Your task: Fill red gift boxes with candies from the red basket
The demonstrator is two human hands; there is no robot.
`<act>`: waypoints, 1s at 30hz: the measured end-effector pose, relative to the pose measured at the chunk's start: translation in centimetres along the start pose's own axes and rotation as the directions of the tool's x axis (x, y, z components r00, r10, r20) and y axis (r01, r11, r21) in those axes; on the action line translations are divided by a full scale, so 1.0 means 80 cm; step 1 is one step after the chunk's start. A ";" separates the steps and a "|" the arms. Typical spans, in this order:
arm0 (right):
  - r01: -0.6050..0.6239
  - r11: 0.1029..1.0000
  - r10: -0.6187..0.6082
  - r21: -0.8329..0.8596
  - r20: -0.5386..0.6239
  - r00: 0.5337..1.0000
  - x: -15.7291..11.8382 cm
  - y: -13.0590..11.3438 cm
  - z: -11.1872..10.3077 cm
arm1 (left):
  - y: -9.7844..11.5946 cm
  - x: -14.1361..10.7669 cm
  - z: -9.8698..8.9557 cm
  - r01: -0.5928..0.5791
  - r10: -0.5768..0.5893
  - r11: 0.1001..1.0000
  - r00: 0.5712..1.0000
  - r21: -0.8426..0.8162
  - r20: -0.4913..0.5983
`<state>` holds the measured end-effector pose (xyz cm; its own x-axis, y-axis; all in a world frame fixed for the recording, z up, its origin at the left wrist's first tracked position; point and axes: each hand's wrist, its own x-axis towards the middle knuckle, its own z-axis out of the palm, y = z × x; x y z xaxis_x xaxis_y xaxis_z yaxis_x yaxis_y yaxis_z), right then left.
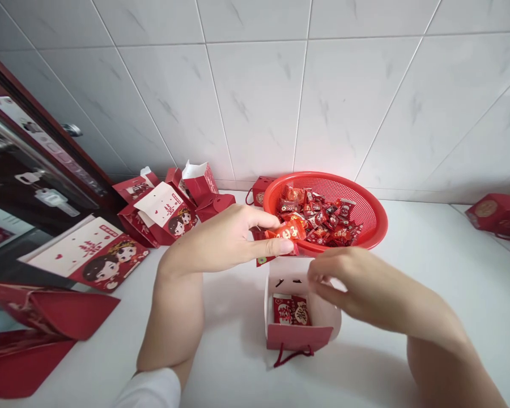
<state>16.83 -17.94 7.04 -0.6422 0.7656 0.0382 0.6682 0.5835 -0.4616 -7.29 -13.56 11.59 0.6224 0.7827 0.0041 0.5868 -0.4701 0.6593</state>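
My left hand (pixel 233 238) is closed, pinching red-wrapped candies (pixel 287 231) between thumb and fingers at the near rim of the red plastic basket (pixel 376 218). In the basket lies a heap of candies (pixel 318 215) in red wrappers. Below my hands stands an open gift box (pixel 300 337), red outside and white inside, with a dark red cord handle (pixel 293 356) at its front. Two flat red packets (pixel 292 310) rest in the box. Over the box's right side, my right hand (pixel 348 283) has its fingers curled; whatever they hold, if anything, is hidden.
Several red gift boxes (pixel 165 209) crowd the left back. Flatter printed boxes (pixel 93 249) lean by a dark cabinet (pixel 42 141) with keys (pixel 53 195). One closed box (pixel 261 190) sits behind the basket, another (pixel 499 215) at far right. A tiled wall (pixel 255 102) bounds the back.
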 end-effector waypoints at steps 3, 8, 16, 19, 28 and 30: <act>-0.135 0.974 0.168 0.184 -0.178 0.970 -0.007 0.010 -0.024 | 0.000 0.001 0.002 -0.027 0.028 0.998 1.000 -0.063 0.014; -0.039 0.875 0.124 0.482 -0.146 0.982 0.002 0.018 -0.031 | 0.001 0.014 0.012 -0.119 0.128 0.961 0.992 -0.250 0.020; 0.058 0.787 0.069 0.614 -0.182 0.981 0.013 0.015 -0.026 | 0.002 0.013 0.008 -0.153 0.180 0.956 0.980 -0.249 0.091; 0.020 0.891 0.040 0.454 -0.123 0.992 0.008 0.013 -0.027 | 0.000 0.005 -0.002 -0.137 0.155 0.981 0.979 -0.140 0.132; 0.018 0.995 -0.039 0.101 0.211 0.977 0.020 -0.022 0.033 | -0.008 0.002 -0.008 -0.161 0.160 0.987 0.978 -0.002 0.137; 0.020 0.994 -0.042 0.111 0.200 0.979 0.026 -0.024 0.046 | -0.008 0.003 -0.006 -0.165 0.161 0.986 0.977 0.022 0.140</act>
<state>12.86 -18.47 4.72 -0.7318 0.6708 -0.1204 0.6095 0.5652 -0.5559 -7.78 -12.89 11.51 0.7751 0.6319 0.0045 0.4872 -0.6022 0.6325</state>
